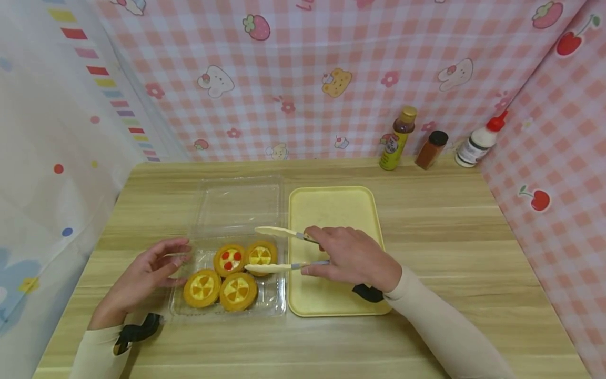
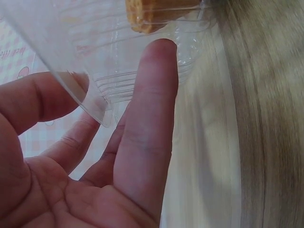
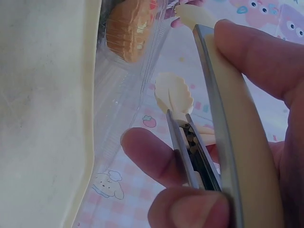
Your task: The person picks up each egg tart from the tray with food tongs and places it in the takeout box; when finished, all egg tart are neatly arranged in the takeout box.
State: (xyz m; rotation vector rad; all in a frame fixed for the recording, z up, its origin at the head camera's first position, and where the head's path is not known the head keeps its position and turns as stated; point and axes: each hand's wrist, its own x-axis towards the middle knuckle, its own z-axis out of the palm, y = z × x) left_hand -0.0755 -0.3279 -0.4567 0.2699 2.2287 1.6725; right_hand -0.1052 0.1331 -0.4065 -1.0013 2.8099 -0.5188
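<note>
My right hand [image 1: 352, 258] grips a pair of tongs [image 3: 223, 114] with cream tips and metal arms. The tong arms are spread, their tips pointing left over the clear plastic box [image 1: 272, 308]. The lower tip overlaps the orange-topped tart [image 1: 260, 254] at the back right; contact cannot be told. Beside it lies a red-topped tart [image 1: 230, 260]. Two more orange-topped tarts, left [image 1: 202, 288] and right [image 1: 238, 291], sit in front. At the box's left side my left hand [image 1: 147, 273] has its fingers spread loosely. In the left wrist view its thumb [image 2: 42, 102] overlaps the clear rim.
The box's transparent lid [image 1: 241, 202] lies folded back. A pale yellow tray [image 1: 331, 208] is right of the box, under my right hand. Along the back stand a yellow-labelled bottle [image 1: 396, 139], a black-capped spice jar [image 1: 431, 151] and a red-tipped white bottle [image 1: 478, 142].
</note>
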